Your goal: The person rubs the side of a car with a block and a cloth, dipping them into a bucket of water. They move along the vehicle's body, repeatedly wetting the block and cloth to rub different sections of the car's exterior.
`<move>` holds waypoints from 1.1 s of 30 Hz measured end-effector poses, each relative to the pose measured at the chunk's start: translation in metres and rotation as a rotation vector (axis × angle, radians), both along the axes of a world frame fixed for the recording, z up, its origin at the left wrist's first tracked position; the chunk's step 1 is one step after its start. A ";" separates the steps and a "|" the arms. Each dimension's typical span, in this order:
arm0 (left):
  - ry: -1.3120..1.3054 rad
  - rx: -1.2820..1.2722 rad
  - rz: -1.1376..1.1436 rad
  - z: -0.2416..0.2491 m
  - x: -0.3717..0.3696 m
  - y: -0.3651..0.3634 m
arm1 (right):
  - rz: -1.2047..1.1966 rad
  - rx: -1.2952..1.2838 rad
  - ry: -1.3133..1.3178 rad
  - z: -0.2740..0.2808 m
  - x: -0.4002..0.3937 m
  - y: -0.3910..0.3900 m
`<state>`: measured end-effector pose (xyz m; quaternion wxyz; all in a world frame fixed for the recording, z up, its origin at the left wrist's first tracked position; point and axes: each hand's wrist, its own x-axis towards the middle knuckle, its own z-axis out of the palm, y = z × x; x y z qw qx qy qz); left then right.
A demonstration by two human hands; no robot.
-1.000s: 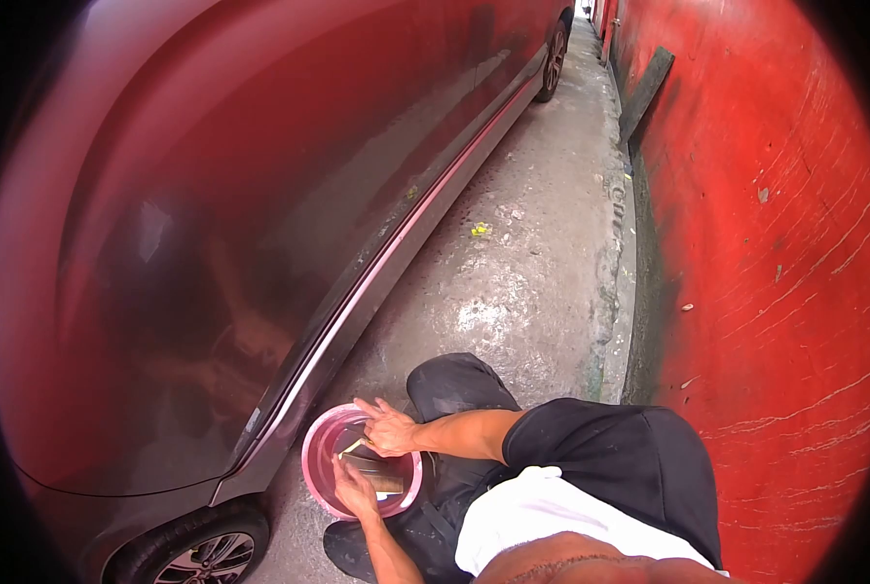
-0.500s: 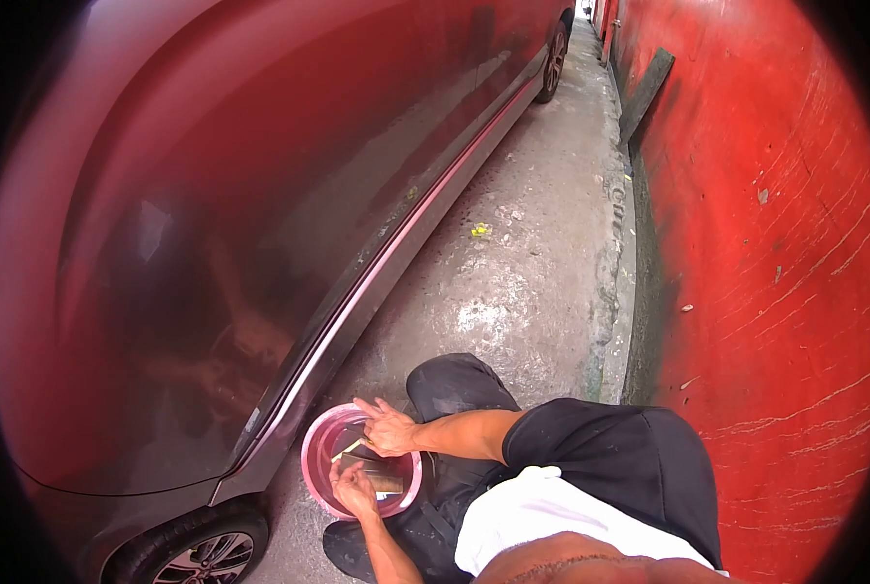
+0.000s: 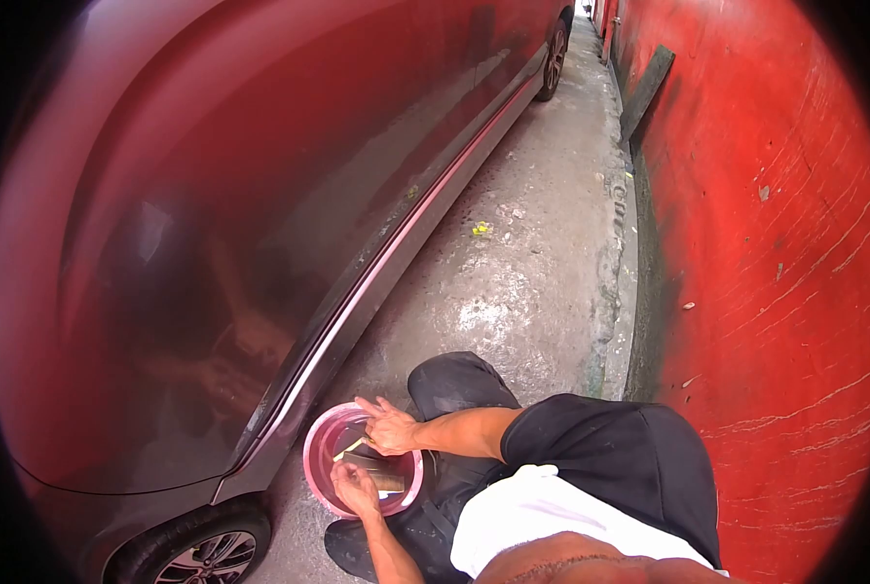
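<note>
A pink round bucket point(image 3: 312, 475) stands on the floor beside the car, with liquid and a brownish object point(image 3: 389, 481) low inside it. My left hand point(image 3: 355, 489) is over the near-left part of the bucket, its fingers curled together; what they hold is hidden. Across the opening, my right hand point(image 3: 389, 428) has two fingers stretched out toward the far rim. A pale yellow strip point(image 3: 351, 449) runs from the underside of my right hand's lower fingers toward my left fingertips, and the right hand seems to pinch its end.
A dark, shiny car side point(image 3: 259, 175) rises close on the left, with its near wheel point(image 3: 201, 555) below. A red wall point(image 3: 776, 292) stands on the right, with a grey plank point(image 3: 646, 92) leaning on it. Yellow scraps point(image 3: 481, 229) lie on the wet concrete floor point(image 3: 513, 282).
My left fingers have drawn closer together over the bucket. My right hand stays in nearly the same place, and the view has shifted slightly.
</note>
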<state>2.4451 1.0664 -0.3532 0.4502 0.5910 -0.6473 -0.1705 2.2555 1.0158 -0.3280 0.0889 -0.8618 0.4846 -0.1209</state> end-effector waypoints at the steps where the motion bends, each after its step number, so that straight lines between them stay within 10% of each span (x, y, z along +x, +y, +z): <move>1: -0.022 -0.061 -0.037 -0.005 0.003 -0.001 | -0.002 0.011 -0.008 0.000 0.000 0.000; 7: 0.578 0.228 -0.094 -0.051 0.022 -0.010 | 0.005 0.008 -0.006 0.003 -0.001 0.000; 11: 0.392 0.072 -0.133 -0.048 0.018 -0.012 | -0.001 -0.004 -0.017 0.000 -0.001 0.001; 13: -0.320 -0.163 -0.027 -0.020 0.010 -0.008 | 0.003 -0.015 -0.047 -0.002 -0.001 0.000; 16: 0.056 0.241 0.031 0.007 -0.004 0.000 | 0.003 -0.017 -0.053 -0.002 -0.001 0.000; 33: 0.123 0.036 -0.083 -0.023 0.010 -0.008 | 0.000 0.010 -0.022 0.001 -0.001 0.000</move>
